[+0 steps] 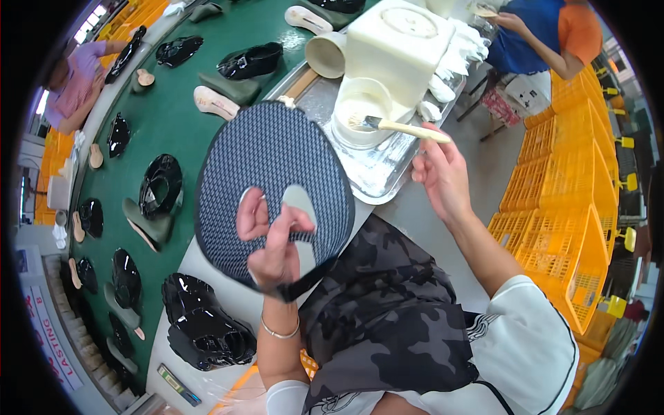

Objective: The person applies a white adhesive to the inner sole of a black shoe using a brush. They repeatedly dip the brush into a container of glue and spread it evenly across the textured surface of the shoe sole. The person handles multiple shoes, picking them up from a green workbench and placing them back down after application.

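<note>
My left hand, its fingers curled, is at the lower part of a large oval piece with a dark woven pattern and black edging. This piece hangs above the work surface; a dark band crosses my wrist, and a pale shape shows beside the thumb. How the fingers grip it is partly hidden. In my right hand a brush with a cream handle is pinched between thumb and fingers. Its bristle end sits over a white cup of pale, pasty stuff. That cup stands on a metal tray.
A big white container and a tipped beige cup share the tray. Glossy black shoe uppers lie left of my arm; others line the green belt with shoe lasts. Orange crates stand right. Two people work nearby.
</note>
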Tool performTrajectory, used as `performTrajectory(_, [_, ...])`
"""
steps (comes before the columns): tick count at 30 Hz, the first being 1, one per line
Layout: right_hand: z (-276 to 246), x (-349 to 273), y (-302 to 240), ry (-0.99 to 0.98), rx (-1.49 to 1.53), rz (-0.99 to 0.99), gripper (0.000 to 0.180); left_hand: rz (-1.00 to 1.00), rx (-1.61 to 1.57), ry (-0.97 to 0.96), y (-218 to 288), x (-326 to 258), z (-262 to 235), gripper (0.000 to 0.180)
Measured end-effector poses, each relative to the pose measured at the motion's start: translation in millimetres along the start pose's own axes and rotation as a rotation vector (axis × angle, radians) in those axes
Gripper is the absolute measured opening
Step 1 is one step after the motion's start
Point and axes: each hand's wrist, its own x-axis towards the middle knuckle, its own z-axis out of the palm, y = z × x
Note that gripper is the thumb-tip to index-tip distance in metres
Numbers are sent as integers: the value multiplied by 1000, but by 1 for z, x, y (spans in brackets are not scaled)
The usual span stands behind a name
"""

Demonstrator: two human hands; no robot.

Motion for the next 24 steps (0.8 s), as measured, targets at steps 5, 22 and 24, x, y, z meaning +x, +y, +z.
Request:
performTrajectory(5, [11, 34, -6, -184, -246, -310, 18, -193, -66, -50, 22, -20, -18, 43])
performTrajectory(22, [28, 82, -31, -564, -585, -595, 14, -920, -201, -234, 39, 9, -4, 43])
performTrajectory(24, [25, 84, -37, -506, -513, -545, 17, -992, -168, -262, 33, 18, -3, 44])
